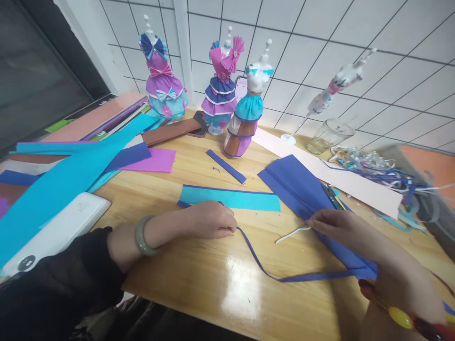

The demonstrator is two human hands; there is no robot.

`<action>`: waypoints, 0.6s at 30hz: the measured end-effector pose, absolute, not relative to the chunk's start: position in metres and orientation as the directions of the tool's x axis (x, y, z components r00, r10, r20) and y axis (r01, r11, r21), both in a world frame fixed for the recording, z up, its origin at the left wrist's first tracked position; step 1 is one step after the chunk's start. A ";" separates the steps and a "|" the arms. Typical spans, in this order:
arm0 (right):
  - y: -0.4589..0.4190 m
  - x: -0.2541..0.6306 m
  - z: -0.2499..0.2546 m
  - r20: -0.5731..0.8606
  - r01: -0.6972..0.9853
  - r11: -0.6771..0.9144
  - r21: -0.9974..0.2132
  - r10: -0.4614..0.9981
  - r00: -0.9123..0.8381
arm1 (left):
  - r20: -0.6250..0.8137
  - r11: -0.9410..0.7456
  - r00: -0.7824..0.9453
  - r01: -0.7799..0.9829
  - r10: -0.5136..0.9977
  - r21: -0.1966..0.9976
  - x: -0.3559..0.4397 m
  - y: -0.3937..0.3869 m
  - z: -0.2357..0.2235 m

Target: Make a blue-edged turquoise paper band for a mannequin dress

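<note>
My left hand (209,220), fingers closed, pinches the end of a narrow dark blue strip (256,258) at the lower edge of a turquoise band (245,199). That band has a dark blue border along its top, and my hand hides part of its lower edge. The narrow strip curves across the table to the right and passes under my right wrist. With closed fingertips my right hand (337,227) holds a thin white strip (292,234) whose free end points left. A wide folded dark blue sheet (291,184) lies beneath that hand, with scissors (332,196) partly on it.
Several dress forms stand at the back, one in a turquoise tiered dress (249,109), another bare and tilted (337,85). At left are turquoise sheets (81,166) and a white device (71,227). A glass (330,135) and tangled scraps (373,163) sit at right.
</note>
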State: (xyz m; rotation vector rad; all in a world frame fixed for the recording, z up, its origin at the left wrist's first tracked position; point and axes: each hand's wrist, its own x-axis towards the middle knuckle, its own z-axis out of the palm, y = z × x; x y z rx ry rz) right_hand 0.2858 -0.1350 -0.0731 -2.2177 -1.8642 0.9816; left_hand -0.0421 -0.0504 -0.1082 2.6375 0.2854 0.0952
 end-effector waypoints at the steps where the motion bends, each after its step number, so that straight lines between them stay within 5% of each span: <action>1: -0.134 0.291 -0.077 -0.372 0.886 -0.256 -0.387 0.923 0.104 | 0.012 -0.855 0.974 0.192 0.225 0.482 -0.042 -0.051 -0.108; 11: -0.126 0.293 -0.087 -0.177 0.952 -0.306 -0.021 0.938 0.297 | -0.023 -0.735 0.942 0.275 0.333 0.620 -0.038 -0.049 -0.110; 18: -0.127 0.277 -0.094 -0.205 0.964 -0.265 -0.008 0.944 0.258 | -0.004 -0.708 0.929 0.286 0.371 0.645 -0.038 -0.049 -0.113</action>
